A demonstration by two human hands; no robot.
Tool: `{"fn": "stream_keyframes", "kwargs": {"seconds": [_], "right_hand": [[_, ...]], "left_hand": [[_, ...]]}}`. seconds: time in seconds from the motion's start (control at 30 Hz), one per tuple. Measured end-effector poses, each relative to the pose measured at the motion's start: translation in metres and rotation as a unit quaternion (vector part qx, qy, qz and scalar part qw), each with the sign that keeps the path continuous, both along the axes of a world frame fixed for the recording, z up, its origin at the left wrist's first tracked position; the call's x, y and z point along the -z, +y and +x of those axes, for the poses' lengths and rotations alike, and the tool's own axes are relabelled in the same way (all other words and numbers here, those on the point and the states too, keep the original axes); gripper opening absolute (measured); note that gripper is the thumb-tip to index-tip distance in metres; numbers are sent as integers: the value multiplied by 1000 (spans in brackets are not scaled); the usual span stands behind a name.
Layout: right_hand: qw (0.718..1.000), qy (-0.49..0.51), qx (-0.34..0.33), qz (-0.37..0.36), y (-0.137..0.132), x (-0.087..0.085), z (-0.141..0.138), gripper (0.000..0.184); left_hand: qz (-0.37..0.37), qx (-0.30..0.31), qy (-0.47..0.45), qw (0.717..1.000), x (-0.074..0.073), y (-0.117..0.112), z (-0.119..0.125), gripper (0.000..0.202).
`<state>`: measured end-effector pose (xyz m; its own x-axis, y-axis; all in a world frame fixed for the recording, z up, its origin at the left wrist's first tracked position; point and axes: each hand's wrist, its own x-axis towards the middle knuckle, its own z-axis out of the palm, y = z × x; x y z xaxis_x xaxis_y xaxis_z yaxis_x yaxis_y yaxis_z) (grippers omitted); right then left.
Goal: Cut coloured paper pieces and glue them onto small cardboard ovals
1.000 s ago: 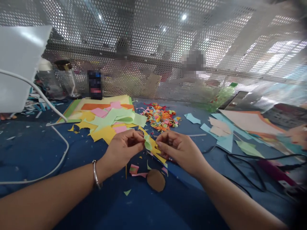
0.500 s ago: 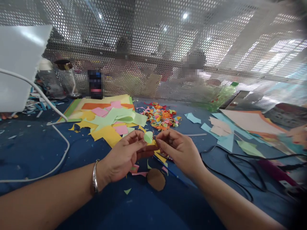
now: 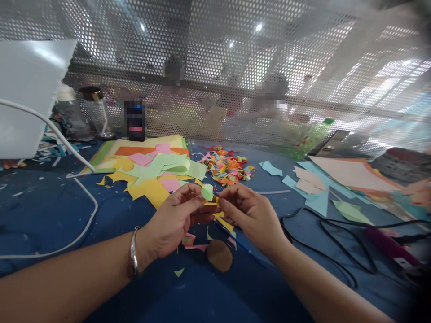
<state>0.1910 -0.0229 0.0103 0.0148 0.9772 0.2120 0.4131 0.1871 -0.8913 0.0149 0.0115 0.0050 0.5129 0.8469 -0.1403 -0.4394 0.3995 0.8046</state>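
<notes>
My left hand point(image 3: 175, 220) pinches a small light green paper piece point(image 3: 207, 192) between thumb and fingers, just above the blue table point(image 3: 50, 211). My right hand point(image 3: 251, 213) is curled next to it, fingertips pinched near the same piece and a yellow paper strip point(image 3: 220, 217) that runs below both hands. A silver bangle point(image 3: 134, 251) sits on my left wrist. A brown paper disc point(image 3: 219, 255) lies on the table below the hands, with small pink scraps point(image 3: 189, 240) beside it.
A stack of yellow, green, pink and orange sheets point(image 3: 151, 168) lies behind the hands, next to a heap of coloured paper snippets point(image 3: 226, 166). Blue and beige cut-offs point(image 3: 310, 184) and black cables point(image 3: 336, 233) lie at right. A white cable point(image 3: 81, 188) curves at left. Perforated metal screen point(image 3: 215, 67) behind.
The green piece has been turned up from a folded, hanging shape to a small rounded tip held higher between my fingers. Both hands shifted slightly; my left hand rotated toward the right one.
</notes>
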Motion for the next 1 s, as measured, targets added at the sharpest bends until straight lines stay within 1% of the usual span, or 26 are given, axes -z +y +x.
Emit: {"fn": "stream_keyframes", "kwargs": {"seconds": [0.27,0.47,0.53,0.7,0.8,0.87,1.0], "right_hand": [[1000,4,-1,3,-1,1,-1,18],[1000,-2,2,20,-3,0,-1,15],[1000,-7,1,23,-4,-1,0,16],[999,14,5,30,-5,-4,1,17],[999,23,9,39,-6,-6,0,16],[999,23,8,42,-6,-7,0,15],[999,23,8,41,-6,-6,-1,15]], "left_hand": [[2,4,16,1000,-3,0,-1,19],[20,3,6,1000,-2,0,-1,24],[47,-1,25,999,-1,0,-2,24],[159,-28,83,983,6,3,-7,21],[193,-35,96,976,7,4,-7,19],[180,-33,89,979,5,2,-6,20],[79,-14,65,995,-4,-5,-3,26]]}}
